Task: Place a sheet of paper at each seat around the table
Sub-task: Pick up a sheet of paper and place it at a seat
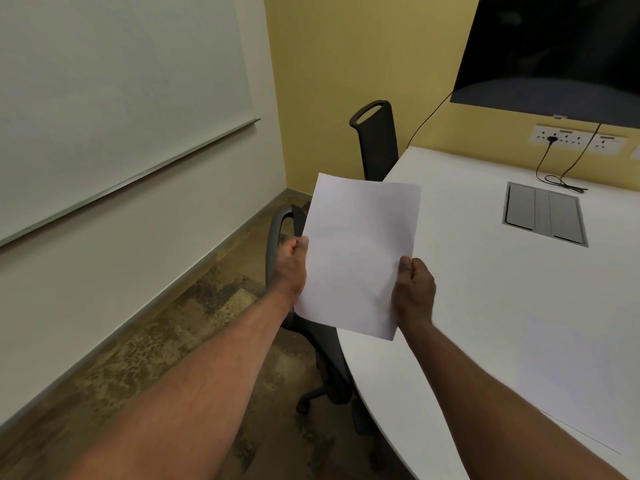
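Whiteboard (104,81), dark screen (554,46), wall sockets (571,137)

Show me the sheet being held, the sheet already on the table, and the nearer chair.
held sheet (360,254), head view, middle of the page.
sheet on the table (568,382), head view, middle of the page.
nearer chair (280,214), head view, curved dark frame at its top.

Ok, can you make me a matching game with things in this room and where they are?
Things:
1. white sheet of paper
2. dark flat screen
3. grey metal cable hatch
4. large whiteboard

Places:
A. set into the white tabletop
B. mounted on the yellow wall
C. pinched between the left hand and right hand
D. on the white wall

Pairs: 1-C, 2-B, 3-A, 4-D
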### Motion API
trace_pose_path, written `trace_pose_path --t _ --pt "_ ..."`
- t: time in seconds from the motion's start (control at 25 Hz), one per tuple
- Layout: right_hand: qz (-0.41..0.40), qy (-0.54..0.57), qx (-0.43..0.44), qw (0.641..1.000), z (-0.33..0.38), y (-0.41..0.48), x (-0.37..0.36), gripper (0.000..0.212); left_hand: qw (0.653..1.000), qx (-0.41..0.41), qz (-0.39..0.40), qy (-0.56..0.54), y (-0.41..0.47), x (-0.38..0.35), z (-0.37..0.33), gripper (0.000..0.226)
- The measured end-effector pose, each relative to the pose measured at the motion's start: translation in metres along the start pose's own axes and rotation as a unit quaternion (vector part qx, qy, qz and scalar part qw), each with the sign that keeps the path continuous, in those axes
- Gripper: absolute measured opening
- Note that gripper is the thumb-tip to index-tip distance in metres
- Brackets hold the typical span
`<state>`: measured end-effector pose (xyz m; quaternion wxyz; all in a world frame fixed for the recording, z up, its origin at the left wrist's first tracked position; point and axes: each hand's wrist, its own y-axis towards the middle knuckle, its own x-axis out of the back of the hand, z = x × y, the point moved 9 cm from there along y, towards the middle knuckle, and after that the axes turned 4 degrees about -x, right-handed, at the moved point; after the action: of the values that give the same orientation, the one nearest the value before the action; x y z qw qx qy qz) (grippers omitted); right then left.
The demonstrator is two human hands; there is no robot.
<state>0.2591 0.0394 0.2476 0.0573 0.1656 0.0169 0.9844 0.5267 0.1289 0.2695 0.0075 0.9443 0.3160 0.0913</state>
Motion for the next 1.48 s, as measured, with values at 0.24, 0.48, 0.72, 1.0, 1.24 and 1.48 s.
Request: trace_pose_path --t 0.24,0.48,0.72,1.0,1.24,1.48 --pt "-0.006 -0.002 -0.013 1.000 0.014 0.019 -0.055 0.040 0.999 -0.016 0.021 0.038 0.063 0.026 0.011 0.034" --pt "-0.047 -0.009 -0.027 0.998 0.028 0.064 -0.105 0.044 0.996 -0.034 0.060 0.064 0.148 0.029 0.015 0.033" --pt "-0.081 -0.005 -0.042 0.996 0.053 0.115 -0.164 0.046 0.988 -0.073 0.097 0.095 0.254 0.037 0.013 0.030" --pt "-0.134 -0.016 -0.061 0.989 0.074 0.164 -0.221 0.045 0.981 -0.091 0.135 0.103 0.367 0.031 0.022 0.029" --pt "-0.229 -0.026 -0.078 0.970 0.085 0.206 -0.263 0.043 0.963 -0.133 0.209 0.107 0.465 0.000 0.022 0.033" --pt "-0.284 -0.035 -0.102 0.953 0.099 0.240 -0.308 0.043 0.946 -0.146 0.274 0.090 0.546 -0.016 0.020 0.039"
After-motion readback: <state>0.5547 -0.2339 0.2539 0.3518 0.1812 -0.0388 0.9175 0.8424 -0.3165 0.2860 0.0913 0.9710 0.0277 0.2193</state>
